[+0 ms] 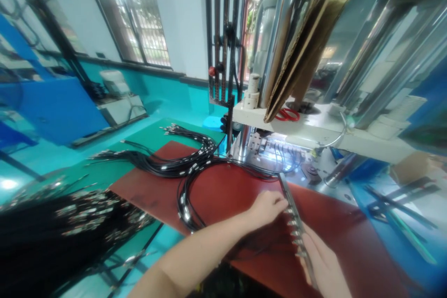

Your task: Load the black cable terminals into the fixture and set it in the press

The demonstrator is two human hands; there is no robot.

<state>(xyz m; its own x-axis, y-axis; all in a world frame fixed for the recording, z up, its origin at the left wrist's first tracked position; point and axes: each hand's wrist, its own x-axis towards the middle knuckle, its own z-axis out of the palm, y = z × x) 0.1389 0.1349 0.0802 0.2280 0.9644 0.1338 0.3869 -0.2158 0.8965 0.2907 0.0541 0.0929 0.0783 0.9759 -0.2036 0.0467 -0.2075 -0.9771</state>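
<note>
At the far left of the frame a dense heap (63,223) of black cables with silver ends lies low, and I judge these to be stock waiting its turn. Right of it, in the middle left, a fanned bundle (164,158) of the same cables rests across the green bench and the corner of the red mat (226,191); whether these are finished or waiting cannot be told. A coil (190,195) of cable loops on the mat just left of centre, its strands running up toward the press (279,149) behind.

The work seems to be in mid-course: a metal bar (295,223) with a row of cable ends seated along it lies slanted on the mat, lower right of centre, and it looks loaded along most of its visible length. The large heap suggests much is left.

The left hand (267,207) sits at the bar's upper part, fingers curled close, fingertips touching the bar or a cable end there; blur hides whether it pinches anything. The right hand (323,265), at the lower right edge, supports the bar's lower end from beneath, fingers laid along it and loosely closed around it.

Red scissors (288,114) lie on the press's white shelf, upper centre.
</note>
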